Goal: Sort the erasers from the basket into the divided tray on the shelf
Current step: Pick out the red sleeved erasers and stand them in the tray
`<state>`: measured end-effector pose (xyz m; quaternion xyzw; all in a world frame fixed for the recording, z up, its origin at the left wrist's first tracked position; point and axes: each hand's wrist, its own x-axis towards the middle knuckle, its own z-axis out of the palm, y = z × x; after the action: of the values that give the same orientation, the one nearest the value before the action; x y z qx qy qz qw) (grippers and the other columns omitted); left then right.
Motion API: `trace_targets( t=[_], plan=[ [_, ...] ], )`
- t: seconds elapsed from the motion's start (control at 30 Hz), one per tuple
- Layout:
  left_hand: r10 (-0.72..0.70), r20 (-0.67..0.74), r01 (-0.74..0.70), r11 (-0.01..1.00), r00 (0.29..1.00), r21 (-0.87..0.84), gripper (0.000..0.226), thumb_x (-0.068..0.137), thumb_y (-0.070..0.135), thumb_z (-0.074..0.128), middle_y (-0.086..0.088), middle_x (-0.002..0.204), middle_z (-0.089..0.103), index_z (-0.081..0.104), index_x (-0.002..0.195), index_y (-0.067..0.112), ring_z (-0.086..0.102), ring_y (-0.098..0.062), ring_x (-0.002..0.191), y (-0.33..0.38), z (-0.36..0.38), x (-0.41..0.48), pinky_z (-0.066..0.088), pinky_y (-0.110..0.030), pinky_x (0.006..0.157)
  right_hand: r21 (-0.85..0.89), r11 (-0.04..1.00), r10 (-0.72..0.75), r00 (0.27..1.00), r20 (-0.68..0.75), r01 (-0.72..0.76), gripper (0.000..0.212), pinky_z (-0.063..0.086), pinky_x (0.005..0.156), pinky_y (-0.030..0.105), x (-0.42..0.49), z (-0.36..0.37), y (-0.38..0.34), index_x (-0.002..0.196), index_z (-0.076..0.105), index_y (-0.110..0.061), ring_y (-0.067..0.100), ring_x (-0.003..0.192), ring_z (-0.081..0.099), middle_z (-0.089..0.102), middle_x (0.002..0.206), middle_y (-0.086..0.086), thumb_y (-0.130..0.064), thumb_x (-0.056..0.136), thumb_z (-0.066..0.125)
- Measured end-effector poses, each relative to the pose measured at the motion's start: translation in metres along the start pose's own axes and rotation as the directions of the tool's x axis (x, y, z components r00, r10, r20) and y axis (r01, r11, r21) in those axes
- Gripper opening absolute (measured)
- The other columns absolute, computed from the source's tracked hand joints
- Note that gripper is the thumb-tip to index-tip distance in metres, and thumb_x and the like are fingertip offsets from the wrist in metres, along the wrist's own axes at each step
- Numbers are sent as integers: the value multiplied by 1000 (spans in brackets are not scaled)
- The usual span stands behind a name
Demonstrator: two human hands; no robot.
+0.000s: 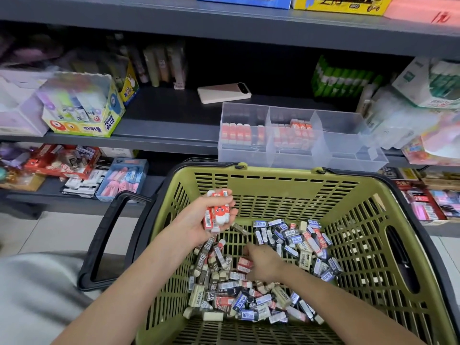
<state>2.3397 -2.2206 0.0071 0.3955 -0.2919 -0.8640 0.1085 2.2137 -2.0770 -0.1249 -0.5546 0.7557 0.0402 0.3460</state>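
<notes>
The olive-green slotted plastic basket (pixel 273 174) with black handles stands on the floor in front of the dark grey metal shelf (pixel 161 130), right under the person's arms. Its bottom is covered by a loose heap of small wrapped erasers (pixel 249 300) in blue, black, cream and red sleeves, lying every which way. The left hand (pixel 214 216) is raised above the basket's left half, palm up, its fingers curled round a clutch of red-and-white erasers (pixel 218 212); one more of these sits on top at the fingertips. The right hand (pixel 263 266) is lower, down in the heap near the middle of the basket, knuckles up and fingers bent into the pile beside a red-sleeved piece; from here I cannot tell whether they have hold of anything. Just beyond the basket's far rim, at the front edge of the shelf, sits the clear plastic divided tray (pixel 348 155). Its left compartment holds a row of red-and-white erasers standing side by side, and its middle compartment holds more of the same, packed less evenly. Behind the tray a pale pink phone (pixel 224 93) lies flat on the shelf, and further left stands a yellow-green cardboard glue box (pixel 82 125).
</notes>
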Motion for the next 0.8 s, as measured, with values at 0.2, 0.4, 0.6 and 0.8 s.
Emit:
trace_targets(
  t=[0.2,0.4,0.6,0.8],
  plan=[
    [-4,-6,4,1000,1000,13,42,61,2,72,-10,70,71,67,102,7,68,-21,58,0,0,1,56,-27,49,31,998,49,997,61,-51,39,51,87,36,2,-1,0,106,64,-3,23,93,63,68,96,11,-31,79,70],
    [-12,15,11,997,1000,75,46,61,2,74,-11,74,70,62,105,6,68,-23,62,-3,0,1,55,-28,50,60,998,29,999,27,-31,35,43,84,29,0,2,3,111,61,-9,22,104,55,62,108,7,-29,83,67],
    [44,-26,-35,965,999,261,37,71,2,76,-8,78,72,60,104,7,72,-24,73,-15,-2,4,58,-31,58,615,788,51,998,-31,-21,28,47,63,28,-19,-38,-1,97,62,-1,12,70,53,62,83,4,-28,92,57],
    [205,57,-211,899,977,384,50,58,24,85,-5,88,72,65,102,14,69,-21,80,-8,5,-4,53,-36,72,935,315,-83,986,-144,163,22,55,69,26,-49,-115,-29,111,61,-10,21,89,65,70,102,10,-20,94,53]
  ],
)
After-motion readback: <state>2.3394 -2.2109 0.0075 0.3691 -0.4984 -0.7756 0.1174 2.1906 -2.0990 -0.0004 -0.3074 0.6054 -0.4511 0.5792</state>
